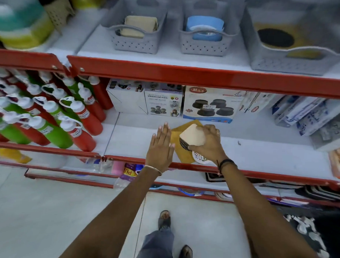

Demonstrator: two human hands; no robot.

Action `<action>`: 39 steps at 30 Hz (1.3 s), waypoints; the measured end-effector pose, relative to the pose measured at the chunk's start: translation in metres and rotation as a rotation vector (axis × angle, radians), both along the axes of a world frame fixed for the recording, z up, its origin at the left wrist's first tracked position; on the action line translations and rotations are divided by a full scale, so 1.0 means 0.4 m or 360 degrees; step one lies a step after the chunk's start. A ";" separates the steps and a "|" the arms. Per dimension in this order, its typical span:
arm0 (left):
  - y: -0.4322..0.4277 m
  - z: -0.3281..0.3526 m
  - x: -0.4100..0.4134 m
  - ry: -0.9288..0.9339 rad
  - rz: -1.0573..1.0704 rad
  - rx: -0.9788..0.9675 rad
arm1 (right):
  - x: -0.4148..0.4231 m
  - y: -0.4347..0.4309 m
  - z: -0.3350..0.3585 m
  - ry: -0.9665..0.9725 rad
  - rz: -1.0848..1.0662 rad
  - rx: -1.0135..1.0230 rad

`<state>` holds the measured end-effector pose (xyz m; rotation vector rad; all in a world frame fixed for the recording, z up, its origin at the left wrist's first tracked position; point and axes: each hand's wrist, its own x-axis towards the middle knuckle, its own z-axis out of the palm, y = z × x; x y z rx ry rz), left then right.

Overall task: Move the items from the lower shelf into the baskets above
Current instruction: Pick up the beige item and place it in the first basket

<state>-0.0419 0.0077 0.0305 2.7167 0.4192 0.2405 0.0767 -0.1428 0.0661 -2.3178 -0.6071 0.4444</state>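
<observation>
My right hand [210, 144] grips a cream sponge-like block [193, 136] with a dark underside, just above the lower shelf [260, 157]. Under it lie a yellow cloth [181, 129] and a white round perforated item [200, 156]. My left hand [161, 146] hovers flat beside the block, fingers straight, holding nothing. On the upper shelf stand three grey baskets: the left one [133, 41] holds cream sponges, the middle one [204, 46] holds blue round items, and the large right one [295, 60] holds a yellow cloth with a black round piece.
Red and green bottles [55, 121] fill the lower shelf's left side. Product boxes [206, 105] stand at the back, white packets [310, 116] at the right. A red rail [205, 76] fronts the upper shelf. Stacked coloured tubs [20, 19] sit upper left. My feet are on the tiled floor below.
</observation>
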 end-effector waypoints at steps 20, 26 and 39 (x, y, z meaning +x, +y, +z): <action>0.209 0.645 0.030 -0.0573 -0.0067 0.0521 | -0.014 0.079 0.650 -0.0793 0.0690 0.0287; 0.368 0.750 0.143 -0.0555 0.0173 0.0413 | 0.112 0.297 0.744 -0.0921 0.0681 0.0173; 0.529 0.734 0.278 -0.0201 -0.0225 0.0241 | 0.268 0.532 0.666 -0.0518 0.0820 -0.0351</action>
